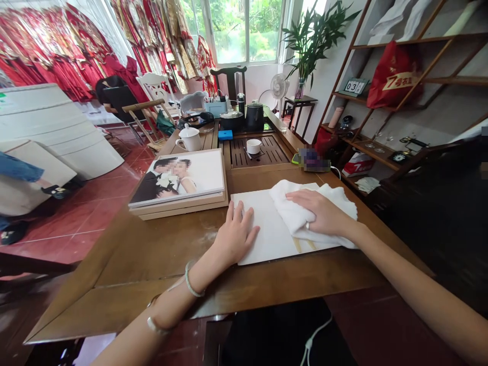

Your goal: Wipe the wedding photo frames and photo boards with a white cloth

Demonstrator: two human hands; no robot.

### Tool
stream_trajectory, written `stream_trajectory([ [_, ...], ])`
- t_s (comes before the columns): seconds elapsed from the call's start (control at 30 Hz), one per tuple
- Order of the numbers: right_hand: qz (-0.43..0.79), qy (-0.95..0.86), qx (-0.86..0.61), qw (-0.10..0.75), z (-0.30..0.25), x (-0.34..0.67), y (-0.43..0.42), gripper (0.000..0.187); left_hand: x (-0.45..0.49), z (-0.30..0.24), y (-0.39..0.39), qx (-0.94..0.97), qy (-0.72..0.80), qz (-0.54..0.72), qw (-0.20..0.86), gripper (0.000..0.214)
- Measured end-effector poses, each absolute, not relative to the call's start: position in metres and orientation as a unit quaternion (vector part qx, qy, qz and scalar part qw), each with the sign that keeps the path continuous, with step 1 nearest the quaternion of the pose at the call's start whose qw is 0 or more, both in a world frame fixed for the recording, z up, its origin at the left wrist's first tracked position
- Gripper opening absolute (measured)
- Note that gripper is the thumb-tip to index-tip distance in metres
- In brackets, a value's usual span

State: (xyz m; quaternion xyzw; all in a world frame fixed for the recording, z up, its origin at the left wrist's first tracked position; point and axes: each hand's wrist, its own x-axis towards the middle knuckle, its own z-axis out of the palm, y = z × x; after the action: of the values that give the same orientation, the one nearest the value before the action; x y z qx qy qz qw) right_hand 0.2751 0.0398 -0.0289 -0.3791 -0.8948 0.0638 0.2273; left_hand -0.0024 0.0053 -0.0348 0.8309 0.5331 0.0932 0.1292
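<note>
A flat white board lies on the wooden table in front of me. My left hand rests flat on the board's left edge, fingers stretched out and holding nothing. My right hand presses palm-down on a white cloth that is spread over the board's right part; its fingers are extended and lie on top of the cloth. A ring shows on one finger, and bracelets circle my left wrist.
A stack of photo boards with a wedding picture on top sits at the left. Behind stand a white cup, a tea tray with a small cup, kettles, and a phone. Shelves rise at the right.
</note>
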Motion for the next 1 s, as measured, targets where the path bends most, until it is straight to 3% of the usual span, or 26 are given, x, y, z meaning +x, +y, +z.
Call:
stream_trajectory([
  [0.27, 0.093, -0.911, -0.349, 0.199, -0.021, 0.284, -0.007, 0.062, -0.006, -0.045, 0.007, 0.844, 0.513, 0.12, 0.106, 0.047],
  [0.67, 0.043, -0.856, -0.464, 0.222, -0.029, 0.247, 0.096, 0.046, -0.001, -0.038, 0.006, 0.845, 0.52, 0.078, 0.098, 0.05],
  [0.87, 0.034, -0.904, -0.387, 0.181, -0.019, 0.241, 0.066, 0.056, -0.004, -0.038, 0.008, 0.835, 0.522, 0.122, 0.124, 0.046],
  [1.0, 0.109, -0.938, -0.299, 0.136, -0.007, 0.236, 0.047, 0.055, -0.007, -0.039, 0.01, 0.832, 0.52, 0.14, 0.133, 0.041],
])
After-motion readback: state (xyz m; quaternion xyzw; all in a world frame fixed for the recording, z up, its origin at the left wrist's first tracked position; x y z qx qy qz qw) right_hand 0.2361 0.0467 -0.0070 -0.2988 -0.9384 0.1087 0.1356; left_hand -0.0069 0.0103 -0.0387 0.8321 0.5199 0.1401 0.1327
